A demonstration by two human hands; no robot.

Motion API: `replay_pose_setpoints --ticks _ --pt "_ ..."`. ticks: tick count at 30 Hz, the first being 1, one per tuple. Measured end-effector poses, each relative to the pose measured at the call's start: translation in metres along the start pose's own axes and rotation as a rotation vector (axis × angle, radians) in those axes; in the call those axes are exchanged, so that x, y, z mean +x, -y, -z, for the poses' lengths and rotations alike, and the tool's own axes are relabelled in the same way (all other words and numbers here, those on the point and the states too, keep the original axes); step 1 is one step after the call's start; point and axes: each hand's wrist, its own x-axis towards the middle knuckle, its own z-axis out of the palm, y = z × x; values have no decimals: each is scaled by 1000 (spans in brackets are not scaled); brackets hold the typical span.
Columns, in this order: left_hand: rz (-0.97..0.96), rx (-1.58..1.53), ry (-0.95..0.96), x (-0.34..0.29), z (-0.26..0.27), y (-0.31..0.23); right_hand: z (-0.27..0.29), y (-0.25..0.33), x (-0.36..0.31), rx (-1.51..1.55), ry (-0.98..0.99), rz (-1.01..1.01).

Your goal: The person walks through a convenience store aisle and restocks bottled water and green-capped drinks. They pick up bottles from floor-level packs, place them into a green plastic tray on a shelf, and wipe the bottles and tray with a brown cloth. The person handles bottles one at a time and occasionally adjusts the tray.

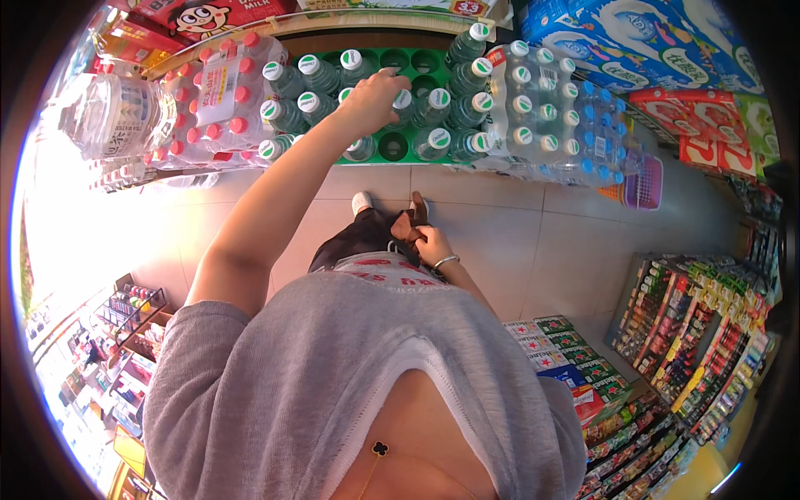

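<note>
My left hand point(373, 104) reaches over a green crate point(393, 148) with round slots. Its fingers curl around the top of a clear bottle point(402, 102) with a white and green cap; the bottle's lower part is hidden. Similar capped bottles stand upright in slots to the left, such as one bottle point(287, 79), and to the right, such as another bottle point(433, 104). Down by my waist, my right hand point(433, 246) is closed on a limp brown item point(404, 227) whose kind I cannot make out.
Shrink-wrapped packs of red-capped bottles point(221, 92), white-capped bottles point(533, 100) and blue-capped bottles point(598, 133) flank the crate. A large clear jug point(112, 117) stands far left. Blue cartons point(633, 37) are stacked back right. Behind me at right are green boxes point(575, 346) and a snack shelf point(687, 333).
</note>
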Motion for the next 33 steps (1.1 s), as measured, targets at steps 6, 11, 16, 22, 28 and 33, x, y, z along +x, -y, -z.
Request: replay_pose_setpoints --ticks 6,11,16,22,28,33 --pt "123 122 -5 -59 9 1 33 52 15 683 25 -323" --pt "182 21 -24 -81 -15 9 13 76 99 254 -247 307" --pt "109 -30 -153 -99 9 7 -26 68 138 -377 -6 127" --pt "241 -385 -743 -216 103 2 12 76 124 454 9 -36" --pt "379 -201 -951 -289 127 8 -35 90 157 -217 -263 331" --pt "487 -148 -843 -302 91 13 -72 86 150 -289 -7 213"
